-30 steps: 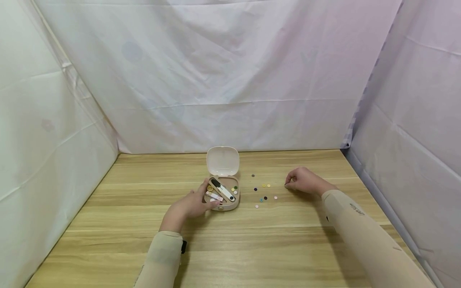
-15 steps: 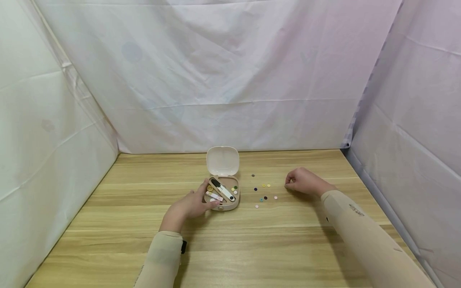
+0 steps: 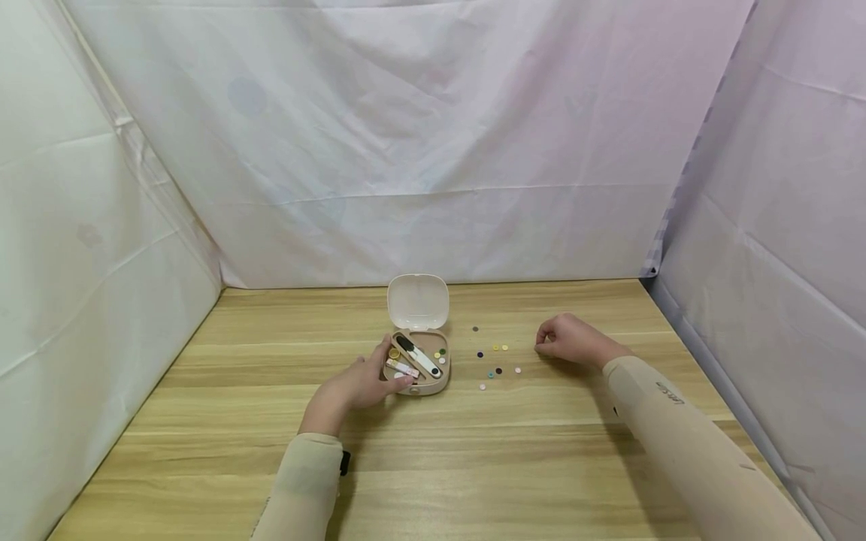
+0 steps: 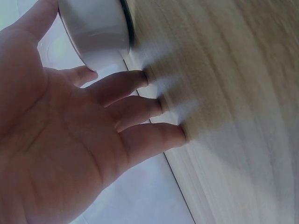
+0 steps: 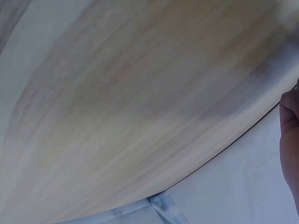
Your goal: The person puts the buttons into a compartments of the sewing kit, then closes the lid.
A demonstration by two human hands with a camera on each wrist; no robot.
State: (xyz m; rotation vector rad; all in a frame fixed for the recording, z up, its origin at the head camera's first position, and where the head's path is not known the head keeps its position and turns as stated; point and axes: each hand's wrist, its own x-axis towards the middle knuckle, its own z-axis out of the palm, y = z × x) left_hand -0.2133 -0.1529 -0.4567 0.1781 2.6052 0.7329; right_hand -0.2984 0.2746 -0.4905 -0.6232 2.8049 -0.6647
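An open sewing box (image 3: pixel 433 388) stands on the table, its white lid (image 3: pixel 419 302) raised at the back. My left hand (image 3: pixel 358 382) holds its left side between thumb and index finger; in the left wrist view the other fingers (image 4: pixel 154 135) reach down to the tabletop. Inside the tray lie black-and-white thread snips (image 3: pixel 421 358), a pale printed strip (image 3: pixel 402 369), a yellow ring-like item (image 3: pixel 395 353) and several buttons (image 3: pixel 442 352). To the right, my right hand (image 3: pixel 571 340) pinches a small button at the tabletop, mostly hidden by the fingertips.
Several loose buttons lie between the box and my right hand, among them yellow ones (image 3: pixel 504 348), a dark blue one (image 3: pixel 480 355), a teal one (image 3: pixel 491 375) and a pink one (image 3: pixel 518 370). White cloth (image 3: pixel 433 150) hangs behind the wooden table (image 3: pixel 473 466) and on both sides.
Both hands and the box stay nearly in place. A dark speck seen at my right fingertips one second ago is now hidden from view.
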